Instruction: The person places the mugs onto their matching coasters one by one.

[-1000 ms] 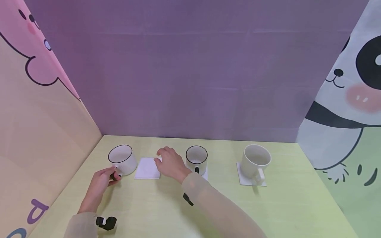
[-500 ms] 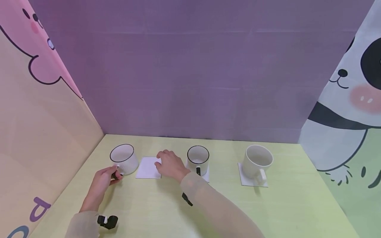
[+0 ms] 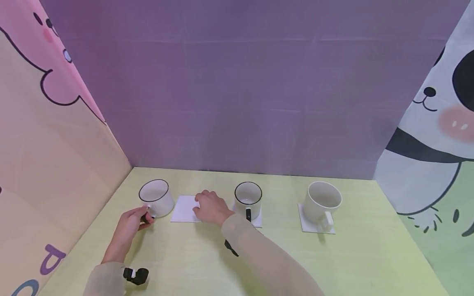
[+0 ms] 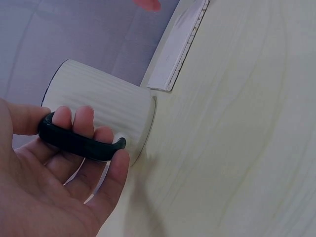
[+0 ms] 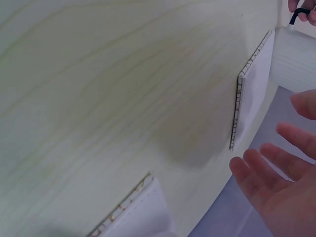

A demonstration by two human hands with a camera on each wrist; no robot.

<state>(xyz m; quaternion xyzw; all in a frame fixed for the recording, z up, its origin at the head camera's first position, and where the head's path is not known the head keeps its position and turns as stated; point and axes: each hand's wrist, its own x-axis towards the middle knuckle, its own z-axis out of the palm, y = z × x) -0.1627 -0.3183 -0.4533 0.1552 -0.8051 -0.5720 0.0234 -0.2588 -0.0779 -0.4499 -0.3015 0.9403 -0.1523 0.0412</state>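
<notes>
My left hand (image 3: 129, 228) grips the black handle (image 4: 74, 140) of a white mug (image 3: 160, 203) with a dark rim, at the far left of the table. The left wrist view shows ribbed sides on this mug, and fingers curled round its handle. Just right of it lies a bare white square coaster (image 3: 184, 209). My right hand (image 3: 212, 209) hovers at that coaster's right end and hides part of it. In the right wrist view its fingers (image 5: 276, 168) are spread, hold nothing and look apart from the coaster.
A smaller white mug (image 3: 247, 199) with dark rim and handle stands on a coaster (image 3: 258, 220) beside my right forearm. Farther right, a plain white mug (image 3: 322, 201) stands on another coaster (image 3: 304, 224). A purple backdrop (image 3: 237, 90) rises behind the table (image 3: 185, 263).
The head view has shifted slightly, so everything appears a little farther right. My right hand has edged slightly left over the bare coaster. My left hand keeps its grip, and the mugs stay put.
</notes>
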